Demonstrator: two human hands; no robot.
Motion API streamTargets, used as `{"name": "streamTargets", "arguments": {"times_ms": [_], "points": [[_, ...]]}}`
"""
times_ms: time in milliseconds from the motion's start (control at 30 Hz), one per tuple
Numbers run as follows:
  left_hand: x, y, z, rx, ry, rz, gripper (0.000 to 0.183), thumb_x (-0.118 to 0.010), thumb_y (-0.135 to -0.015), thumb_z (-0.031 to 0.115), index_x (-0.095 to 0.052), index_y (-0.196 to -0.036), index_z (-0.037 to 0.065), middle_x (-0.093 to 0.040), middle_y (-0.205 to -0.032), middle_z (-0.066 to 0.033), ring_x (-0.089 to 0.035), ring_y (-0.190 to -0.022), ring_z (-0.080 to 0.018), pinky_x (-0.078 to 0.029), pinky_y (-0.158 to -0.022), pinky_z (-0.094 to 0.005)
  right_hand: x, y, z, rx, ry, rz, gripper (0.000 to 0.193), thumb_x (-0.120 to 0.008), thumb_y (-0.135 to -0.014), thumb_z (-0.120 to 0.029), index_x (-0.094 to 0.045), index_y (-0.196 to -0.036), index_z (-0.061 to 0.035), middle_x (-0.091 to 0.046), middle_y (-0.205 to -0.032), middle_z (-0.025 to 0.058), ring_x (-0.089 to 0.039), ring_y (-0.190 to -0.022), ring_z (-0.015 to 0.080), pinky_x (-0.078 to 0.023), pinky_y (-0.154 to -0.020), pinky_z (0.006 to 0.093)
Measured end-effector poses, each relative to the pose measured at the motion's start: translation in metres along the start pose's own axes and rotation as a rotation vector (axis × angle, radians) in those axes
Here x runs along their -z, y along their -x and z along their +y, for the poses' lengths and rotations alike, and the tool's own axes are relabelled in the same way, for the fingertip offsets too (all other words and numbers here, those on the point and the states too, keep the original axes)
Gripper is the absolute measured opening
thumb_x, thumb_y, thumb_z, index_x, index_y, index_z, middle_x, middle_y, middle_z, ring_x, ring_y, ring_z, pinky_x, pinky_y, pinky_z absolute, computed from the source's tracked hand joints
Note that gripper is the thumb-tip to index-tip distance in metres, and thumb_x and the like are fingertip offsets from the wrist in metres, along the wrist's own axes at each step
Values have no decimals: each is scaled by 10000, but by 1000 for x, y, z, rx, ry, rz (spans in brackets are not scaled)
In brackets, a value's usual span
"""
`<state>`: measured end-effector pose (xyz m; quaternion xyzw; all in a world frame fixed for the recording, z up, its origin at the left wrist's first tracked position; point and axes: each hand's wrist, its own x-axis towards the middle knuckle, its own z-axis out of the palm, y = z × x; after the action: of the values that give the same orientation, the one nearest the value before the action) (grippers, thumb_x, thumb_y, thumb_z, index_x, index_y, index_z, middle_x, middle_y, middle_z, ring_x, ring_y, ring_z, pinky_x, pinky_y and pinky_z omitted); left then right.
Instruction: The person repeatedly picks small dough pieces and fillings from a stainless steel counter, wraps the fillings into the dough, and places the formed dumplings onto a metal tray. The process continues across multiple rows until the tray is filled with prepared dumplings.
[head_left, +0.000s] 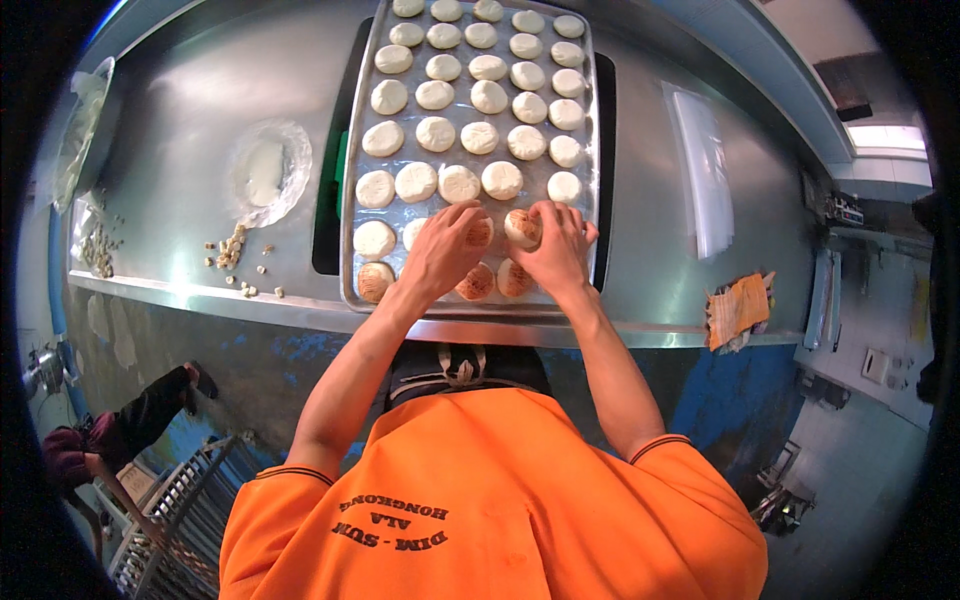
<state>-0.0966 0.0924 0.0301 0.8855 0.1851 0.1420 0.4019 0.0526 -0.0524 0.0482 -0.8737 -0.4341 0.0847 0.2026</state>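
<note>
A large metal tray [594, 110] lies before me, covered with rows of round, flat buns. The buns farther back, such as this pale bun [459, 184], are whitish on top. In the nearest row, a browned bun [375, 282] sits at the left corner, with toasted ones along from it. My left hand [445, 248] has its fingers curled around a browned bun [480, 233] in the second row, partly covering it. Just right of that, my right hand [558, 245] grips another bun [522, 228], its browned face showing. My forearms hide parts of the near row.
On the steel counter [200, 180], left of the tray, are a round pale patch under clear plastic [266, 172] and small scattered cubes [230, 250]. Clear plastic sheets [703, 175] and a torn orange-brown packet [738, 310] lie right. Another person [110, 440] is at lower left beside a metal rack [180, 520].
</note>
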Motion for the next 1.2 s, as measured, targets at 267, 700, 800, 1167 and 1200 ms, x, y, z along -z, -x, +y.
{"name": "streamTargets", "arguments": {"times_ms": [267,700,800,1167,1200], "points": [[91,89,-24,197,77,449,225,-739,-886,59,-694,-1106,42,-715,-1060,-121,-701,-949,-287,-553,-818,-370,-6,7,-65,258,-253,94,171,-753,-825,-116,-623,-920,-57,-636,-951,100,-594,-961,328,-464,-850,458],[226,221,-170,691,-186,839,241,-724,-840,-8,-713,-1079,21,-696,-996,-122,-675,-906,-262,-541,-844,-378,-158,-35,-290,711,-360,-395,142,-686,-884,-90,-718,-1009,-30,-666,-999,148,-623,-985,338,-518,-904,427],[237,220,-192,678,-175,812,264,-752,-817,25,-712,-1078,25,-701,-1019,-131,-671,-917,-281,-538,-859,-394,-187,-49,-327,709,-326,-378,144,-669,-888,-64,-715,-1019,-24,-653,-1026,157,-619,-989,346,-524,-909,428],[250,206,-228,553,-186,628,230,-777,-813,85,-741,-1036,40,-709,-988,-137,-676,-917,-328,-538,-846,-421,-243,-67,-399,791,-58,-260,133,-721,-856,-119,-736,-974,-59,-645,-965,105,-610,-959,304,-522,-868,424],[251,207,-228,567,-126,631,223,-772,-812,88,-738,-1027,41,-709,-970,-131,-674,-912,-328,-533,-829,-426,-244,-66,-399,795,-17,-265,131,-727,-848,-127,-734,-961,-62,-641,-959,102,-607,-956,301,-521,-866,422]]}}
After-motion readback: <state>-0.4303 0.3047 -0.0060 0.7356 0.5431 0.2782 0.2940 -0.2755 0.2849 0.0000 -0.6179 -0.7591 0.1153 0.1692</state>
